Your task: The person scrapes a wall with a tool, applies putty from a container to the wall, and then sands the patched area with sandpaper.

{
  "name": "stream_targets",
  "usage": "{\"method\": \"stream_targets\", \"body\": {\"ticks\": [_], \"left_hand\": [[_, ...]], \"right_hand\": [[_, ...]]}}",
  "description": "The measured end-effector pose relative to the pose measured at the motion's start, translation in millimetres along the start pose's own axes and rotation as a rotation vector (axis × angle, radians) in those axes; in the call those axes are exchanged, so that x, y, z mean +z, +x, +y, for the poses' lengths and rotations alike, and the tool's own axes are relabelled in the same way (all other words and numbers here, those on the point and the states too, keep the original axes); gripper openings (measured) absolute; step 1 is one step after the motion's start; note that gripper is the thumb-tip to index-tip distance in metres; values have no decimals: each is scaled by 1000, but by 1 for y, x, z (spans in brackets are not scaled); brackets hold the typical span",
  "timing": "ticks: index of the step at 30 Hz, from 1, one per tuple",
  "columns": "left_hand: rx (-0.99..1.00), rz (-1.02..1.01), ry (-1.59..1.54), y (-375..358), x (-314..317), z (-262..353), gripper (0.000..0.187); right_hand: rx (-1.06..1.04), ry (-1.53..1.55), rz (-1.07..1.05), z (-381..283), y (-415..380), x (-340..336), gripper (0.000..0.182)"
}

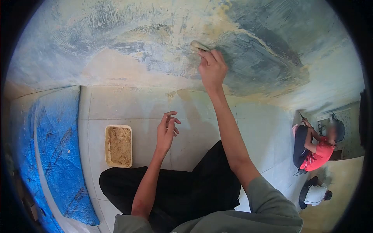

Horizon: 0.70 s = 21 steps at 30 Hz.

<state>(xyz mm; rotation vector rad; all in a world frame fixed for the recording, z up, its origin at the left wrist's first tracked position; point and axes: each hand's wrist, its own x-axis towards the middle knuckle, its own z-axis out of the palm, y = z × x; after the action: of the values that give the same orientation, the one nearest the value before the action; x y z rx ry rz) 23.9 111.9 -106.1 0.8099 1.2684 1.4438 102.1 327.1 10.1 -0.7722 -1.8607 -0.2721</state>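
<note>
My right hand [213, 70] reaches up to the patchy wall [147, 42], its fingers closed on a small pale elongated piece [199, 46]. That piece lies against the wall's surface; its exact kind is not clear. Grey, blue and cream smears cover the wall around it. My left hand [168, 130] hangs above the tiled floor with loosely bent fingers and holds nothing. To its left on the floor sits a cream rectangular tub [130, 147] with brownish, clumpy material [119, 144] inside.
A blue tarp-like sheet [62, 155] lies on the floor at the left. My bent legs in black trousers [175, 190] are below my arms. At the right sit a person in a red shirt [316, 155] and another in a white top [315, 195].
</note>
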Motion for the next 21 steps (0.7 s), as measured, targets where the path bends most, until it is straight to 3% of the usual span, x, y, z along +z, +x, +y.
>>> {"method": "stream_targets", "body": {"ticks": [4,6,7,9,12,16,21], "left_hand": [[15,28,9,-2,-2,1,29],[6,7,-14,-1,-3,3,31],[4,4,-17,-2,-3,2,31],[10,21,-93,-1,1,-1,28],[-5,3,-41,-3,2,-3,28],[22,14,-30,-2,-3,-1,28],[-25,-2,-62,-3,1,-1,30]], "right_hand": [[-62,-127,121,11,32,-15,28],[49,-42,318,16,49,-21,29],[48,-47,316,13,39,-15,29],[-46,-75,108,6,10,0,27],[12,-32,33,6,2,0,26],[23,-55,218,16,23,-11,25],[18,-76,-30,10,-8,-4,25]]}}
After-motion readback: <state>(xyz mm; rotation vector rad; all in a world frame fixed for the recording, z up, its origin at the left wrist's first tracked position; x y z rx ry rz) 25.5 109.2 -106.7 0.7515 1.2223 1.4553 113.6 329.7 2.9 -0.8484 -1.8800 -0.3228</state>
